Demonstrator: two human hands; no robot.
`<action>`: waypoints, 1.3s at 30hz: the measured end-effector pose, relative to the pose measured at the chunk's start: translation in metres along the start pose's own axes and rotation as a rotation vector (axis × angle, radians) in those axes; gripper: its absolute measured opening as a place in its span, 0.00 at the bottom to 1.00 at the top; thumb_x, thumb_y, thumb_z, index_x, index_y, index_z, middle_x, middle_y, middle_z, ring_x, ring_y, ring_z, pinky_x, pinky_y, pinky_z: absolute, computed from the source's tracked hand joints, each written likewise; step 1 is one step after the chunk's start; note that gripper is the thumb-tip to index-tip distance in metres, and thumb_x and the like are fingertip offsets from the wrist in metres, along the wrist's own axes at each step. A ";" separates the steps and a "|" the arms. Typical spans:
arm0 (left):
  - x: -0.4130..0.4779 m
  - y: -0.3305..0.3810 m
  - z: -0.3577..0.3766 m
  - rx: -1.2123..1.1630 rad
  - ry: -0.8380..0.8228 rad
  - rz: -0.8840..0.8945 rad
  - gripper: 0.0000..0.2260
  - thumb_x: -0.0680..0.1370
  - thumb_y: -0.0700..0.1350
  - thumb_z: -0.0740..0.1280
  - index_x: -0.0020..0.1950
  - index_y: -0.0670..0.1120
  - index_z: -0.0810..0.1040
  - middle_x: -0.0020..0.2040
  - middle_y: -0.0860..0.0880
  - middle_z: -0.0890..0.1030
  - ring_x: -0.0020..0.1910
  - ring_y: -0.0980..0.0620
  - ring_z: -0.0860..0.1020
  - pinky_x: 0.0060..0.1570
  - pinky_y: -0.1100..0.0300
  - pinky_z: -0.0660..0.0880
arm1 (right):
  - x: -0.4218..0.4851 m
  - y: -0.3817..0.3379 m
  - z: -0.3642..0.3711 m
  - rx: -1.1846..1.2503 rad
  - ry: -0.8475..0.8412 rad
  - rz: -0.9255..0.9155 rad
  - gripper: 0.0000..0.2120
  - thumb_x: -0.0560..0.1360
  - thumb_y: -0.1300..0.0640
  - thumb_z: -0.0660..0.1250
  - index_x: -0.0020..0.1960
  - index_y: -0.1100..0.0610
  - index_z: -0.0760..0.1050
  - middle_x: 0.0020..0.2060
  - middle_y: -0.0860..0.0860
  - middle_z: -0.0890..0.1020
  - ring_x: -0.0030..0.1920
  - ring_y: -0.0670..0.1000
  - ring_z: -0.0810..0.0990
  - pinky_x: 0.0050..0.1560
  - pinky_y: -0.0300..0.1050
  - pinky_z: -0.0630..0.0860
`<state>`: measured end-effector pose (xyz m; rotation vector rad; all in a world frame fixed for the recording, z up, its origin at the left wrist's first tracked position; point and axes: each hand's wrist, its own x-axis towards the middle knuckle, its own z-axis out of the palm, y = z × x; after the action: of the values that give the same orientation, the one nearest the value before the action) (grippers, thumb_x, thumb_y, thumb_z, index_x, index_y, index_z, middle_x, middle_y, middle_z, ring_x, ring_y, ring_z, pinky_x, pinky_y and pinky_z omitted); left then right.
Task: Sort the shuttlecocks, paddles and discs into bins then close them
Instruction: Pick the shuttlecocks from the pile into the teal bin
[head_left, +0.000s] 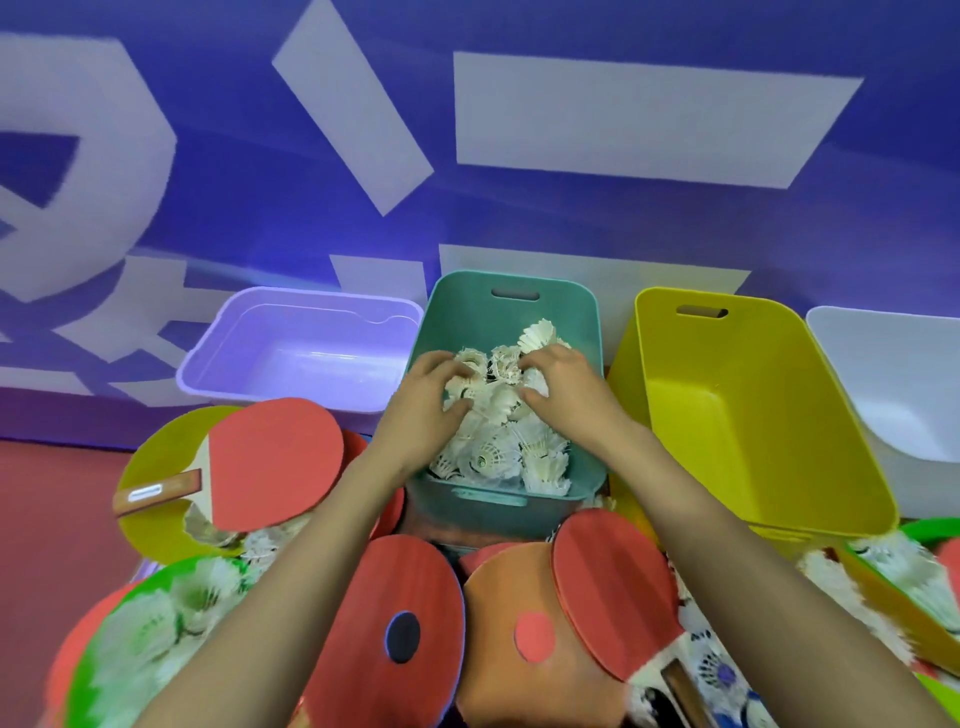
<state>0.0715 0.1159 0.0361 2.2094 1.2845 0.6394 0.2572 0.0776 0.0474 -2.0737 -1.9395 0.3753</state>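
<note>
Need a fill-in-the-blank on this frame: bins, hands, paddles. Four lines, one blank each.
The left hand and right hand both reach into the teal plastic bin, which holds white feather ____.
The lilac plastic bin holds ____.
The yellow plastic bin stands on the teal bin's ____ side.
The red-faced paddle at far left lies on a ____ round disc.
Missing: shuttlecocks; nothing; right; yellow.
</note>
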 end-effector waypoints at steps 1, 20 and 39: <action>-0.011 0.000 -0.004 -0.029 0.060 0.019 0.14 0.74 0.38 0.69 0.59 0.44 0.77 0.63 0.46 0.72 0.63 0.51 0.70 0.59 0.71 0.60 | -0.011 -0.005 -0.003 0.016 0.026 -0.021 0.17 0.76 0.54 0.64 0.64 0.54 0.72 0.62 0.54 0.74 0.64 0.55 0.69 0.65 0.49 0.66; -0.190 -0.120 -0.057 0.068 0.234 -0.249 0.08 0.73 0.36 0.69 0.51 0.43 0.79 0.53 0.48 0.77 0.54 0.49 0.75 0.54 0.64 0.66 | -0.092 -0.153 0.103 0.149 -0.034 -0.420 0.15 0.75 0.56 0.62 0.61 0.55 0.74 0.56 0.50 0.78 0.58 0.53 0.73 0.57 0.47 0.72; -0.184 -0.150 -0.028 0.301 0.045 -0.367 0.08 0.71 0.44 0.70 0.36 0.42 0.76 0.35 0.42 0.78 0.37 0.38 0.76 0.42 0.51 0.71 | -0.039 -0.172 0.163 -0.177 -0.169 -0.044 0.11 0.76 0.66 0.55 0.57 0.62 0.71 0.54 0.58 0.78 0.55 0.59 0.75 0.48 0.51 0.72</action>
<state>-0.1245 0.0232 -0.0639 2.1068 1.8529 0.3745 0.0350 0.0536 -0.0398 -2.1653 -2.1846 0.3940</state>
